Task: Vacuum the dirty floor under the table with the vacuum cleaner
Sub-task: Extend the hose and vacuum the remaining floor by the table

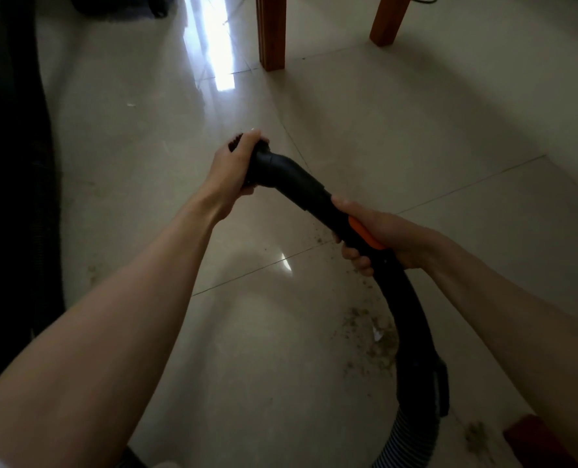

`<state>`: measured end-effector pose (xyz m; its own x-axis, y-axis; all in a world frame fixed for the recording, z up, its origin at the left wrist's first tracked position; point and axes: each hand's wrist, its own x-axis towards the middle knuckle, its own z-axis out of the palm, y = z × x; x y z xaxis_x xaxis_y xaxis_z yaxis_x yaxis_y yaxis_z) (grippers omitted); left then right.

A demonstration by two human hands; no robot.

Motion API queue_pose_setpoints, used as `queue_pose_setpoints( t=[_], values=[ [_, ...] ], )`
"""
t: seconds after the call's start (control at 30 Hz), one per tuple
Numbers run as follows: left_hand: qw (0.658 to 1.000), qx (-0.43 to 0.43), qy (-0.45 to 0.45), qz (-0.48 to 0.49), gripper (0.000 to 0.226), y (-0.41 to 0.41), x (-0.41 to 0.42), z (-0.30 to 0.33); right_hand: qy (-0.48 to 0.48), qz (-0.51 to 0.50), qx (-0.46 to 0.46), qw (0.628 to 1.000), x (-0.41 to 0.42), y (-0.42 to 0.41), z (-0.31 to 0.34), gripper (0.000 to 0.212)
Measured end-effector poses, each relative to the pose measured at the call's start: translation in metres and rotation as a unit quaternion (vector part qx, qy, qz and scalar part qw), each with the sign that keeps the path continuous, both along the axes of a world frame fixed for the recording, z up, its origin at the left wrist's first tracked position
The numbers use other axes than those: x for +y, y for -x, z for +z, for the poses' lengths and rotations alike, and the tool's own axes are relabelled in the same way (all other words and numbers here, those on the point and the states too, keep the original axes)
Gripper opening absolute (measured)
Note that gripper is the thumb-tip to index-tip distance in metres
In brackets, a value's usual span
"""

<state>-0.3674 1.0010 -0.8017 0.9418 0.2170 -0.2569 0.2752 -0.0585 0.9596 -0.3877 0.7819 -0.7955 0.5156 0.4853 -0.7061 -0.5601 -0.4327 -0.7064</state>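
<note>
- The ribbed hose [405,444] comes into view at the bottom edge, at about 5 o'clock, and joins the curved black vacuum handle [412,332], which climbs toward the middle of the view.
- The dirt [368,336] lies on the pale tiled floor [416,136] just left of that curve, a greenish-brown scatter with a small white scrap in it; a smaller patch sits further right, near 5 o'clock, by a reddish block [534,437] that I take, without certainty, for another table leg.
- The right hand [378,238] is wrapped tightly round the handle beside its orange button [365,234], fingers curled underneath.
- From that grip the tube's long axis runs up and left, toward 10 o'clock, and ends at the brush nozzle [263,163].
- The left hand [233,163] is clamped over the nozzle's tip, fingers curled round the bristles; it is the farther hand, and whether it is twisting or only steadying the head cannot be told.
- The relation that matters: the nozzle is held in the air, pointing away from the person, while the main dirt lies back from it at about 5 o'clock and nearer the right hand. In my judgement the head must swing down and back toward the person to meet it.
- Two wooden table legs [272,32] stand at 12 and 1 o'clock, well apart from the hands.
- A dark, blurred shape [13,163] runs down the left edge at 9 o'clock.
</note>
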Motion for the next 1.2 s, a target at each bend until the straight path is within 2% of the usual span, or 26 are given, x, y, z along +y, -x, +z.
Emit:
queue_pose_setpoints(
  t=[0.1,0.17,0.27,0.33,0.4,0.47,0.57,0.67,0.77,0.83,0.9,0.93,1.0,1.03,1.1,1.2],
  values=[
    [0.983,0.164,-0.079,0.002,0.031,-0.002,0.007,0.001,0.056,0.012,-0.105,0.993,0.009,0.003,-0.001,0.049],
    [0.976,0.205,-0.074,-0.026,0.038,0.0,0.012,0.004,0.064,0.017,-0.127,0.99,0.011,0.001,-0.001,0.048],
    [0.985,0.155,0.05,-0.06,0.041,0.001,0.02,0.006,0.044,0.027,-0.065,0.997,0.003,-0.005,0.003,0.055],
    [0.987,0.072,0.128,-0.07,0.033,0.002,0.02,0.002,0.023,0.018,-0.023,0.999,-0.006,-0.005,0.001,0.058],
    [0.984,-0.004,0.166,-0.06,0.021,0.004,0.013,-0.007,-0.001,-0.001,0.009,1.0,-0.013,-0.005,-0.001,0.056],
    [0.982,-0.037,0.183,-0.004,0.015,0.004,0.0,-0.01,-0.017,-0.012,0.026,0.999,-0.015,-0.004,-0.001,0.055],
    [0.985,-0.036,0.134,0.098,0.015,0.001,-0.011,-0.004,-0.005,-0.01,0.017,1.0,-0.01,-0.002,0.001,0.055],
    [0.989,0.036,0.067,0.125,0.015,-0.001,-0.009,-0.001,0.031,0.005,-0.048,0.998,-0.001,0.001,0.002,0.053],
    [0.979,0.189,0.056,0.054,0.019,0.005,0.003,0.003,0.063,0.01,-0.144,0.987,0.005,0.002,0.001,0.046],
    [0.967,0.239,0.083,0.007,0.028,0.009,0.014,0.006,0.066,0.01,-0.151,0.986,0.006,0.0,0.0,0.045],
    [0.971,0.225,0.076,-0.013,0.04,0.006,0.022,0.002,0.064,0.005,-0.116,0.991,0.003,-0.003,-0.001,0.05],
    [0.979,0.2,0.033,-0.027,0.046,0.005,0.023,-0.001,0.063,0.0,-0.098,0.993,0.001,-0.005,-0.001,0.052],
    [0.99,0.113,-0.071,-0.039,0.048,0.002,0.023,-0.006,0.059,-0.02,-0.076,0.995,-0.008,-0.008,0.0,0.054],
    [0.993,0.063,-0.089,-0.044,0.045,0.001,0.023,-0.008,0.054,-0.034,-0.066,0.996,-0.012,-0.009,0.0,0.054],
    [0.994,0.012,-0.059,-0.089,0.039,0.0,0.023,-0.01,0.038,-0.058,-0.049,0.996,-0.022,-0.009,0.002,0.054],
    [0.984,0.023,0.022,-0.176,0.045,-0.001,0.021,-0.011,0.006,-0.066,-0.03,0.997,-0.03,-0.009,0.004,0.052]
  ],
)
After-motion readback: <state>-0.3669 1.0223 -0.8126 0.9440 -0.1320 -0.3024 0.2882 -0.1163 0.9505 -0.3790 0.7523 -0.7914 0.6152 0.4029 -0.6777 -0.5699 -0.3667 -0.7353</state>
